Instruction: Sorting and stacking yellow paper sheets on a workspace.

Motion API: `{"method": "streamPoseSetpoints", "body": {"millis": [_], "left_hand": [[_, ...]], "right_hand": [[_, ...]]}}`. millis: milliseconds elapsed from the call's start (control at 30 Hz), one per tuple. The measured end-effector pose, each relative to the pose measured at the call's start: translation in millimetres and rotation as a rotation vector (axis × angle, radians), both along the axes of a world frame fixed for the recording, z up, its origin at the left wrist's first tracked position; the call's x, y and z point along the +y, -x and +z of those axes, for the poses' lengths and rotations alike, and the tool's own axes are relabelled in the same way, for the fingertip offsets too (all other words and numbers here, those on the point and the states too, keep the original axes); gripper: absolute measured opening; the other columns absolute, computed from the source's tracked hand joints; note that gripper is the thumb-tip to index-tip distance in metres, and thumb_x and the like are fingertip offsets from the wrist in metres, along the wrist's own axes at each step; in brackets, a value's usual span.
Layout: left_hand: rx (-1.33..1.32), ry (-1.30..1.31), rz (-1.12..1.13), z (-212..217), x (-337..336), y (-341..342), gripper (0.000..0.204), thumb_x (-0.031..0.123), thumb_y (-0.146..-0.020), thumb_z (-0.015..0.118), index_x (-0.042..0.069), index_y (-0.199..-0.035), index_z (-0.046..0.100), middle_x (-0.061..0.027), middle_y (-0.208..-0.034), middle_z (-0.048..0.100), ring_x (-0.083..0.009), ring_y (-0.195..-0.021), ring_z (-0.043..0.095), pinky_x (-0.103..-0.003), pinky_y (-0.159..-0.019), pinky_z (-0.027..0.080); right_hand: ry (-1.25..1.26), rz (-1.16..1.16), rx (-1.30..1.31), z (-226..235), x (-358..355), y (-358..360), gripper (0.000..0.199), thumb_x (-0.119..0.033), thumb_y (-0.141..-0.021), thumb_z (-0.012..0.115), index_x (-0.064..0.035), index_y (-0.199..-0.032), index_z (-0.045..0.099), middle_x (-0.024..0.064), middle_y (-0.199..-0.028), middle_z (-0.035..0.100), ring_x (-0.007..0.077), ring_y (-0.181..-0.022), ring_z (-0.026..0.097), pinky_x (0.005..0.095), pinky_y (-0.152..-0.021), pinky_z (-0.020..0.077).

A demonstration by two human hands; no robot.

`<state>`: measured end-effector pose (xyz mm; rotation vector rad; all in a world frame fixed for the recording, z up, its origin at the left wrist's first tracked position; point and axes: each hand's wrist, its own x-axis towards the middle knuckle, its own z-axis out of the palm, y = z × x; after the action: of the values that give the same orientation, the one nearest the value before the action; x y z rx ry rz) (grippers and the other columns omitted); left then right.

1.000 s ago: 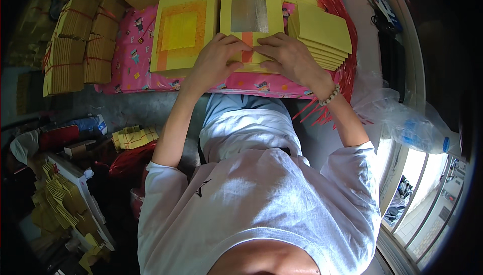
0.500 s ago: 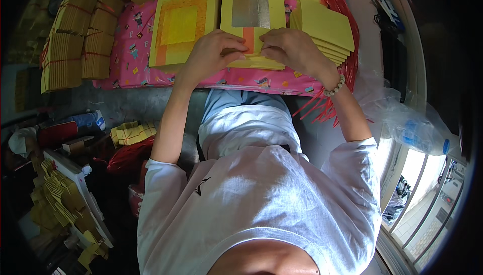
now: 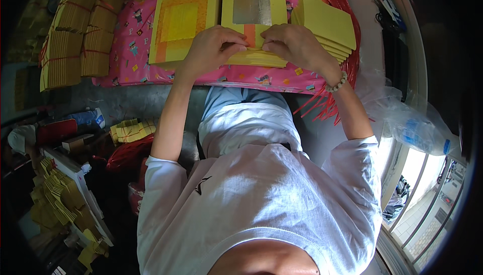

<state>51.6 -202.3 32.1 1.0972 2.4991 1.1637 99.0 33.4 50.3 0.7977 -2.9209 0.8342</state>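
Observation:
A stack of yellow paper sheets (image 3: 278,17) lies in front of me, its top sheet bearing a silver square (image 3: 251,7) and an orange strip (image 3: 249,34). At that sheet's near edge, my left hand (image 3: 214,48) has thumb and fingers pinched together. Opposite it, my right hand (image 3: 297,46), with a beaded bracelet on the wrist, pinches the same edge. The edge looks bent up between my fingertips, which partly hide it. Left of this stack stands another yellow paper stack (image 3: 183,21) with a gold square in an orange border.
The pink patterned tablecloth (image 3: 133,48) covers the table. Folded yellow papers (image 3: 329,26) and red strings (image 3: 347,3) lie at the right. Tied paper bundles (image 3: 63,58) rise at the left. A clear plastic bag (image 3: 402,119) hangs by the railing at right.
Both hands have shifted very slightly away from me along with the sheet's near edge, and less of the orange strip shows. The stacks stay where they were.

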Motion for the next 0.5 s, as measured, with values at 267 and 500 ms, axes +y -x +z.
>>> {"method": "streamPoseSetpoints", "body": {"millis": [267, 500], "left_hand": [[-0.016, -0.03, -0.019, -2.7, -1.1, 5.4, 0.015, 0.018, -0.083, 0.066, 0.006, -0.091, 0.072, -0.0067, -0.09, 0.07, -0.0235, -0.08, 0.065, -0.032, -0.072, 0.05], [-0.061, -0.033, -0.039, -2.2, -0.2, 9.0, 0.016, 0.017, -0.084, 0.065, 0.005, -0.091, 0.072, -0.0068, -0.092, 0.07, -0.0207, -0.077, 0.066, -0.03, -0.069, 0.05]], "right_hand": [[0.004, -0.023, -0.023, 1.3, 0.2, 2.1, 0.018, -0.021, -0.084, 0.064, -0.0034, -0.086, 0.067, 0.0117, -0.083, 0.066, 0.0307, -0.076, 0.063, 0.0397, -0.068, 0.0489], [0.019, -0.006, -0.011, 0.0, 1.9, 3.7, 0.019, -0.022, -0.085, 0.063, -0.0036, -0.087, 0.068, 0.0115, -0.084, 0.066, 0.0303, -0.076, 0.063, 0.0388, -0.069, 0.0493]]}}
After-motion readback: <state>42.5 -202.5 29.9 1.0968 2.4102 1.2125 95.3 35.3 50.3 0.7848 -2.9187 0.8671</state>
